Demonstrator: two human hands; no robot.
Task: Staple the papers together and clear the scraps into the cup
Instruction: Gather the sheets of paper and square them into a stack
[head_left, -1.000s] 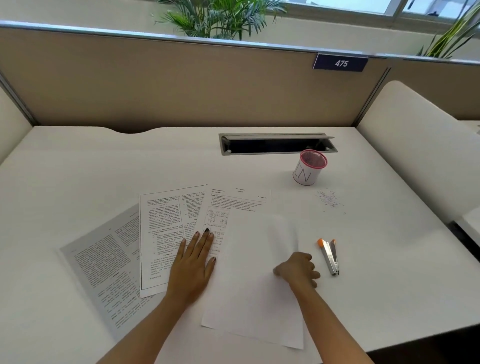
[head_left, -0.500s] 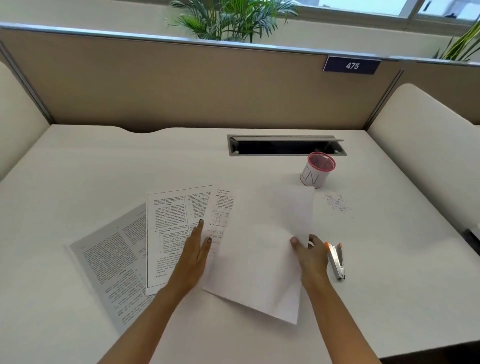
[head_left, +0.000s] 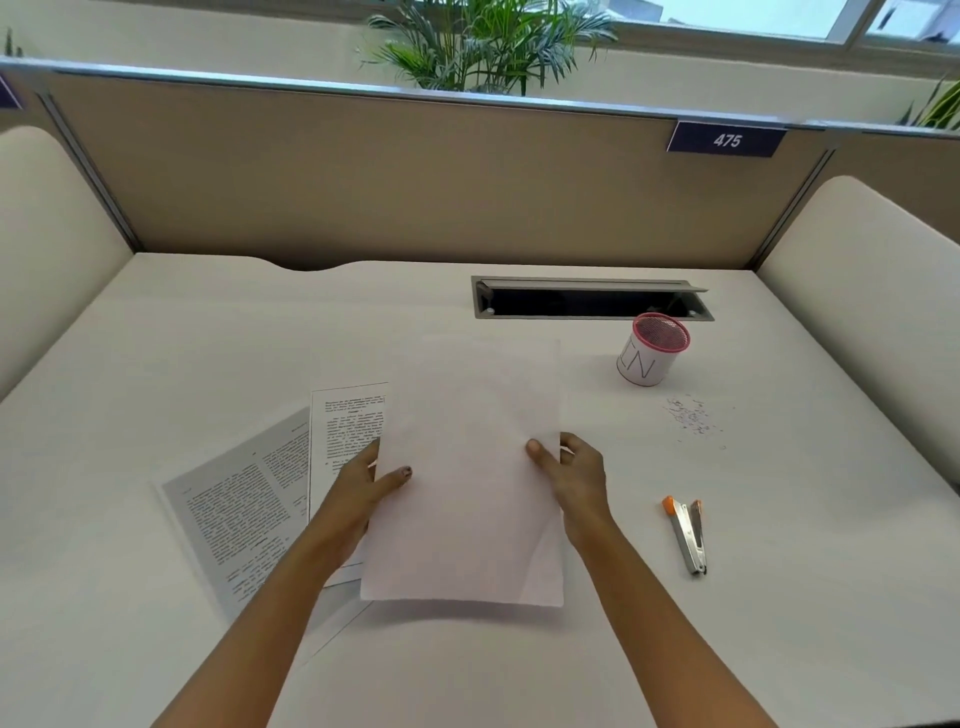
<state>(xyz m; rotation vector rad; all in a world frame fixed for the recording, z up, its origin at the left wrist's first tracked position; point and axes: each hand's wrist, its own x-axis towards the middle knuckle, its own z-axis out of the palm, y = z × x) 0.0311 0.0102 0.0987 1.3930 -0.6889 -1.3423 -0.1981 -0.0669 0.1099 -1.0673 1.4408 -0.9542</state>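
Both hands hold a blank white sheet (head_left: 467, 478) lifted off the desk, its plain back toward me. My left hand (head_left: 363, 486) pinches its left edge, thumb on top. My right hand (head_left: 574, 475) grips the right edge. Two printed pages (head_left: 249, 499) lie on the desk to the left, partly under my left arm. A silver stapler (head_left: 688, 535) with orange ends lies to the right, untouched. A pink-rimmed mesh cup (head_left: 652, 351) stands at the back right. Small paper scraps (head_left: 691, 415) are scattered just in front of the cup.
An open cable slot (head_left: 587, 301) is set into the white desk (head_left: 208, 338) behind the cup. Beige partitions (head_left: 363, 182) wall the desk at the back and both sides. A sign reading 475 (head_left: 726, 140) hangs on the back partition.
The blank sheet was lifted off the printed pages and turned upright. My left hand left the pages and took its left edge; my right hand shifted to the right edge.
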